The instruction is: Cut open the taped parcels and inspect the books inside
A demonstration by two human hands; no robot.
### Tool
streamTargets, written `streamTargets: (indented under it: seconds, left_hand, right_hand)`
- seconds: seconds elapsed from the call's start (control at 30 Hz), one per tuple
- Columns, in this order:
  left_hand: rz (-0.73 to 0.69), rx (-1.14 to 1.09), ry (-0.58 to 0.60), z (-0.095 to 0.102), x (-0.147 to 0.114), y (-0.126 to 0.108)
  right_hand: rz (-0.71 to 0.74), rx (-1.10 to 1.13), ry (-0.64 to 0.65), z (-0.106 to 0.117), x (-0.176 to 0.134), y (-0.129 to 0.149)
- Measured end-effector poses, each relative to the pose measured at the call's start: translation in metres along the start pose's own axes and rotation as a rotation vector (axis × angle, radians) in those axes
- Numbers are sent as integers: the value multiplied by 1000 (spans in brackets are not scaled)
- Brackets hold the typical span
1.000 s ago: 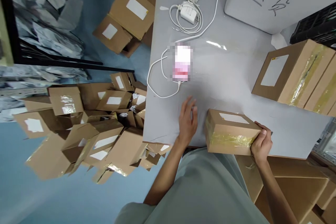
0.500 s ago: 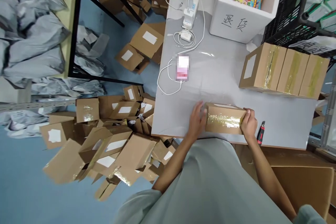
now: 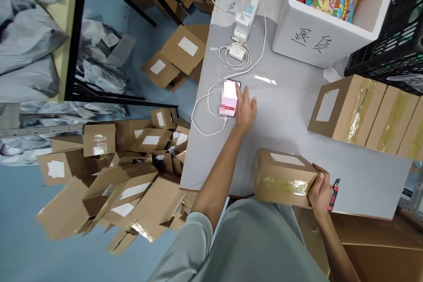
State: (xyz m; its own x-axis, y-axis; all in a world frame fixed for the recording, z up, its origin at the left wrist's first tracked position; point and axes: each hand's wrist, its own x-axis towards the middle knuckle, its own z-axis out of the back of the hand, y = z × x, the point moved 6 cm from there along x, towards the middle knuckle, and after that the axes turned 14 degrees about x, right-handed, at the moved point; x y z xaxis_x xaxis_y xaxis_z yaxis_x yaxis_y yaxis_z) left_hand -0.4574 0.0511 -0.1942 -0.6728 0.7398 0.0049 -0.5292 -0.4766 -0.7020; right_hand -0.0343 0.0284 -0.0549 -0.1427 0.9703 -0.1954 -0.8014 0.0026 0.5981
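Note:
My left hand (image 3: 245, 111) reaches over the smartphone (image 3: 228, 97), fingers spread, its index fingertip at the screen's upper right edge. The phone lies on the grey table with a white charging cable plugged in at its lower end. At the table's near edge sits a taped cardboard box (image 3: 284, 177) with a white label on top. My right hand (image 3: 321, 190) grips the box's right end, fingers over the top edge. Just right of that hand lies a red and black utility knife (image 3: 334, 194).
Three taped cartons (image 3: 360, 110) stand in a row at the right. Behind them are a white foam box (image 3: 307, 44) with books and a black crate (image 3: 380, 39). A power strip (image 3: 245, 20) lies at the back. Opened cardboard boxes (image 3: 155, 202) cover the floor at left.
My left hand has left the box's left end and moved forward and left to the phone. My right hand remains on the box. The view has shifted slightly.

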Motion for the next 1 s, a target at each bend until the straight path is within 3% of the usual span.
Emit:
streamTargets:
  seconds: [0.17, 0.4, 0.73, 1.0]
  left_hand:
    - [118, -6, -7, -7, 5, 14]
    - [107, -40, -27, -3, 3, 11]
    - [49, 11, -24, 1, -41, -9]
    - [129, -6, -56, -10, -1, 13]
  right_hand:
    - [22, 16, 0, 1, -2, 1]
    - [32, 16, -7, 1, -2, 3]
    - [38, 15, -5, 1, -1, 2]
    - [43, 44, -3, 1, -1, 4]
